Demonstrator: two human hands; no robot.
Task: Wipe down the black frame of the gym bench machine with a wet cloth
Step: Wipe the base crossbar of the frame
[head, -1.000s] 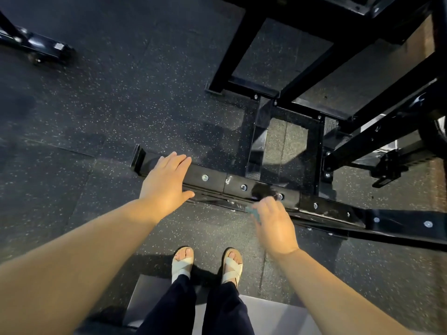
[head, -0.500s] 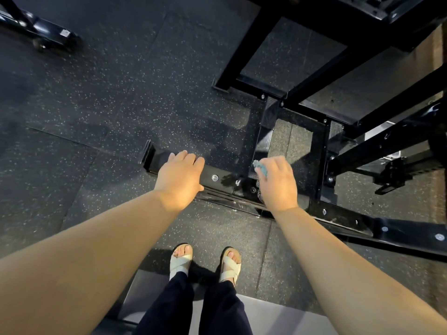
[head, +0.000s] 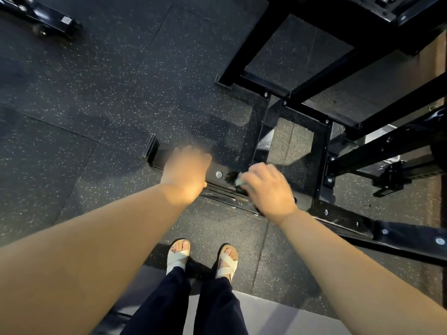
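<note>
Cloth mostly hidden, perhaps under curled fingers.

Both hands on the floor bar of the frame, feet just behind it.

The floor bar of the gym bench machine frame lies on the floor and runs from the centre out to the lower right. The left hand rests on the bar near its left end. The right hand sits on the same bar just to the right, with the cloth under its fingers, and a bolt shows on the bar between the two hands. Behind the right hand the frame's crossbars rise toward the upper right. The person's feet stand on the floor nearer the camera than the bar, between the two forearms. Another piece of equipment lies far off at the upper left.
</note>
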